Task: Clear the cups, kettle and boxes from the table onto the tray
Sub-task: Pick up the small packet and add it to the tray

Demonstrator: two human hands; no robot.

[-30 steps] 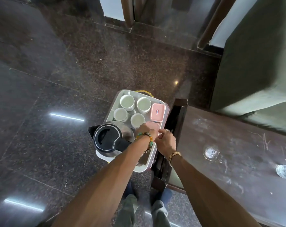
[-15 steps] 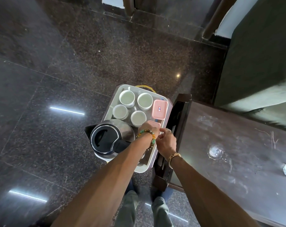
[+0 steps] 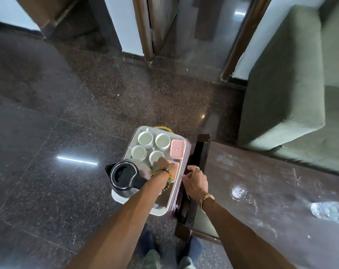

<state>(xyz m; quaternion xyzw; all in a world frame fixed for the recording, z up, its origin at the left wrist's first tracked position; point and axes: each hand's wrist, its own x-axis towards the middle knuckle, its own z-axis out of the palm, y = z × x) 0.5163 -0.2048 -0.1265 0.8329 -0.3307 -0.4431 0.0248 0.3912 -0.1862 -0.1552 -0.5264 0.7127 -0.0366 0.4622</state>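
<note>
A white tray [image 3: 158, 211] stands left of the dark table [image 3: 261, 171], lower than its top. Several white cups [image 3: 145, 138] fill the tray's far end, beside a pink box [image 3: 177, 149]. The black and steel kettle [image 3: 124, 176] stands at its near left. My left hand [image 3: 161, 165] lies on a second pink box [image 3: 174, 168] on the tray, fingers pointing toward the cups, and hides most of it. My right hand [image 3: 194, 180] hovers at the tray's right rim, fingers loosely curled and thumb out, with nothing in it.
A clear glass object [image 3: 328, 211] and a wet ring [image 3: 237, 192] are on the scratched tabletop. A grey-green sofa [image 3: 285, 84] stands behind the table. Dark polished floor stretches left, with a doorway [image 3: 186, 26] ahead. My feet are below the tray.
My right hand has drawn back from the second pink box to the tray's right edge. My left hand stays on that box. The view has tilted up toward the doorway.
</note>
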